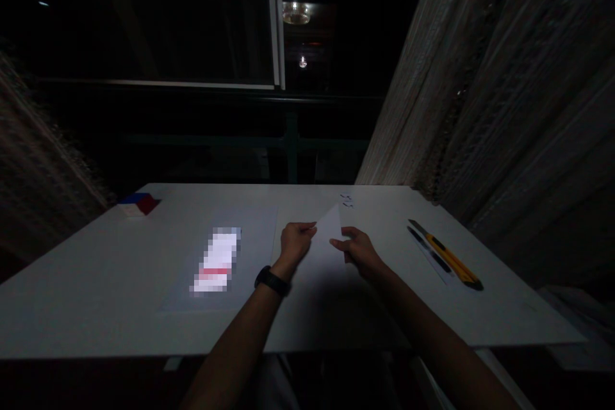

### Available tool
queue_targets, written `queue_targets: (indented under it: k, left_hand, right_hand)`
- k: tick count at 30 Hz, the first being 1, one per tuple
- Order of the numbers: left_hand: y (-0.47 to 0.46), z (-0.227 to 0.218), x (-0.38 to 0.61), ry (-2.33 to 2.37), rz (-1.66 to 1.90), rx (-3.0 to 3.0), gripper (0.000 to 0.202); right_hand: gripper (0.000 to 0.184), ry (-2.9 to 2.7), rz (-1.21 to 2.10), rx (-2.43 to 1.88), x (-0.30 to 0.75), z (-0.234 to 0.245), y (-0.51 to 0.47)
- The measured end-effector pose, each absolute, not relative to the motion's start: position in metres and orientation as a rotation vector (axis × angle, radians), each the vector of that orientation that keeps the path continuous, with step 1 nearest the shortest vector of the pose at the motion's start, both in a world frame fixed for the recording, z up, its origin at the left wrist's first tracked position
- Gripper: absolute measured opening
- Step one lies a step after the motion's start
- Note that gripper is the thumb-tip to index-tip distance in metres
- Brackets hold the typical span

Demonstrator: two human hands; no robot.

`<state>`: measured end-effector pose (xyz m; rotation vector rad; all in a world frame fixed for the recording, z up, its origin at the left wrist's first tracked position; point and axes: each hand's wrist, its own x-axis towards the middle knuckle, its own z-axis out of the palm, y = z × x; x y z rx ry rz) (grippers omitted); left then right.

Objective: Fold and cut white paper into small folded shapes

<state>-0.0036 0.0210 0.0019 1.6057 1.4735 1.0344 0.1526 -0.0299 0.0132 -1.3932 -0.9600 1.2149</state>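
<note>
Both my hands hold a folded white paper (pixel 331 225) a little above a white table (pixel 96 282), near its middle. My left hand (pixel 295 240), with a black watch on its wrist, pinches the paper's left edge. My right hand (pixel 358 248) pinches its lower right edge. The paper's pointed corner sticks up between the two hands.
A grey sheet (pixel 254 230) with a blurred-out patch lies left of my hands. A yellow utility knife (pixel 454 261) and a dark pen (pixel 427 246) lie at the right. A red and blue block (pixel 139 203) sits at the far left corner. Curtains hang on both sides of a dark window.
</note>
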Motion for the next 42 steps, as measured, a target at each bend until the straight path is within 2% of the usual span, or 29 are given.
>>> queue_targets:
  k: [7, 16, 28, 34, 42]
  left_hand:
    - [0.023, -0.002, -0.005, 1.444, 1.041, 1.639, 0.025]
    - [0.024, -0.004, -0.008, 1.436, 0.997, 1.684, 0.024]
    - [0.027, -0.004, -0.012, 1.374, 0.945, 1.564, 0.024]
    - [0.023, -0.001, -0.006, 1.155, 0.982, 1.504, 0.025]
    - [0.03, -0.012, -0.009, 1.236, 0.951, 1.636, 0.025]
  right_hand:
    - [0.035, -0.996, 1.251, -1.386, 0.155, 0.008, -0.027]
    - [0.04, -1.207, 1.144, -1.449, 0.156, 0.002, -0.03]
    - [0.061, -0.963, 1.361, -1.34, 0.154, 0.006, -0.045]
    - [0.057, -0.944, 1.462, -1.142, 0.147, 0.013, -0.046]
    - [0.059, -0.994, 1.352, -1.387, 0.146, 0.007, -0.048]
